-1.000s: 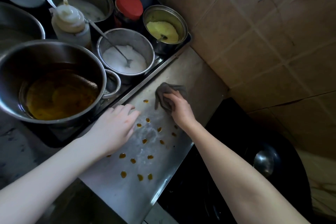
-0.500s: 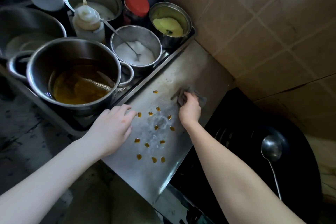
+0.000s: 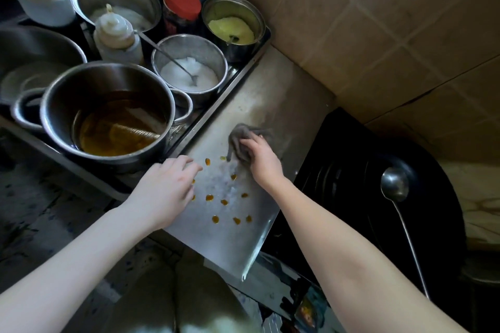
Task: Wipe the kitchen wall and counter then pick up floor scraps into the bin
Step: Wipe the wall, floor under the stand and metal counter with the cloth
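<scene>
A steel counter [image 3: 259, 94] runs from the tiled wall [image 3: 378, 24] toward me, dotted with several amber sauce drops [image 3: 224, 201]. My right hand [image 3: 261, 158] grips a grey cloth [image 3: 239, 138] bunched under its fingers and presses it on the counter just beyond the drops. My left hand [image 3: 165, 188] rests palm down at the counter's left edge, fingers loosely spread and holding nothing, fingertips touching the nearest drops.
A metal tray [image 3: 232, 76] left of the counter holds a pot of brown oil [image 3: 108, 116], a bowl of white powder [image 3: 189, 67], a bowl of yellow powder [image 3: 232, 24], a red-lidded jar [image 3: 182, 5] and squeeze bottles [image 3: 116, 32]. A black wok [image 3: 359, 176] with a ladle [image 3: 395, 186] sits right.
My right hand and the cloth slid right across the counter, then back left toward the drops. The left hand stayed at the counter's edge. My view shifted down and back.
</scene>
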A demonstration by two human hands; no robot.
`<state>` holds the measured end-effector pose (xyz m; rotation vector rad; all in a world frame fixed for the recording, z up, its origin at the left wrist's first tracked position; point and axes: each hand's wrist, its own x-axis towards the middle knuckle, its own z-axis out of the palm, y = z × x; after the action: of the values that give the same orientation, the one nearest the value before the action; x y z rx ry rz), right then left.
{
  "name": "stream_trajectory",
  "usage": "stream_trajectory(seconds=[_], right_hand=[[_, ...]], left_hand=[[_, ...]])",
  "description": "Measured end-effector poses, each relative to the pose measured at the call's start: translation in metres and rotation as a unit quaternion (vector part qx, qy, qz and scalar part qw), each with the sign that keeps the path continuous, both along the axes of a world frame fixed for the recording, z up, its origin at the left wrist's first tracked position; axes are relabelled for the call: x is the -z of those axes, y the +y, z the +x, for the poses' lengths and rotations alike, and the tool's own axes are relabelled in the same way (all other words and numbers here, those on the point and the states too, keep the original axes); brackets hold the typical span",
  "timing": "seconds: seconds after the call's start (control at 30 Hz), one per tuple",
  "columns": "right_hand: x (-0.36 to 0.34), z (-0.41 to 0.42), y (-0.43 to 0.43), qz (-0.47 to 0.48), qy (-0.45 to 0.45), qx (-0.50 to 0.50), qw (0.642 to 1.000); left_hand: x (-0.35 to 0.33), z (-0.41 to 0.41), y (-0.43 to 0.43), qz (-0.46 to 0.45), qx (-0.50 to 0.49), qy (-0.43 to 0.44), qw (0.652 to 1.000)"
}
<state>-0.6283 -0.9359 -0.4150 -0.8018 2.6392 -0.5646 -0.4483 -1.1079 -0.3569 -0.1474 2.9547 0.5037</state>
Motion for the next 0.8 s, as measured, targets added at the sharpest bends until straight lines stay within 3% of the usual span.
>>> stream_trajectory(seconds=[0.2, 0.4, 0.63, 0.8], right_hand=[[0.001, 0.014, 0.047, -0.024, -0.010, 0.156, 0.987], [0.003, 0.036, 0.013, -0.006, 0.005, 0.289, 0.957], [0.002, 0.062, -0.042, -0.020, -0.021, 0.173, 0.985], [0.002, 0.073, -0.047, 0.006, -0.012, -0.022, 1.000]], left_hand=[[-0.004, -0.004, 0.008, 0.005, 0.032, -0.005, 0.999], [-0.004, 0.006, 0.003, -0.011, 0.047, 0.000, 0.999], [-0.001, 0.030, -0.011, -0.010, 0.041, -0.001, 0.999], [-0.003, 0.041, -0.020, 0.002, 0.037, 0.002, 0.999]])
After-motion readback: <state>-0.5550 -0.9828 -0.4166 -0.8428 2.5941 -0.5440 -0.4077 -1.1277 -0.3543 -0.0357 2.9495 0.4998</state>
